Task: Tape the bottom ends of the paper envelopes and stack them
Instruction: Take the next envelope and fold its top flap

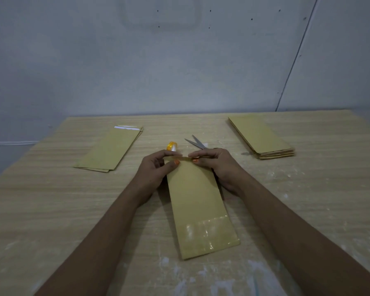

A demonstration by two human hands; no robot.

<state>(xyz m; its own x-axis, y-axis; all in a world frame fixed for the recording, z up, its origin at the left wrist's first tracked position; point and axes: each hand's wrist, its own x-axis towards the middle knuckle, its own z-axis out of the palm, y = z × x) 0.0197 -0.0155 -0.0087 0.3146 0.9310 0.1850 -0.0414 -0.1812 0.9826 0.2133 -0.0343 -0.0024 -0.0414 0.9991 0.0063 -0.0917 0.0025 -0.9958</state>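
- Envelope [195, 201] is lying flat on the worktop [51, 210] between the two forearms, its far end running up into both hands and its near end pointing back toward the person.
- Left hand [156, 167] and right hand [217, 165] are sitting close together, each pinching the far edge between thumb and fingers; whether tape is under those fingers cannot be told.
- Risk, as judged: the far edge is being pressed from two corners, so uneven pressure could be creasing it or skewing the fold.
- Risk, as judged: the near end is lying unweighted, so a pull from the hands could be sliding the sheet askew.
- Appearance: tan paper, long and narrow, with a glossy, slightly wrinkled band of clear tape showing across the near end.
- Tape roll [172, 146] and scissors [195, 142] are resting just beyond the fingertips.
- Thin stack [111, 149] is lying beyond and left of the left hand; thicker stack [263, 138] is lying beyond and right of the right hand.
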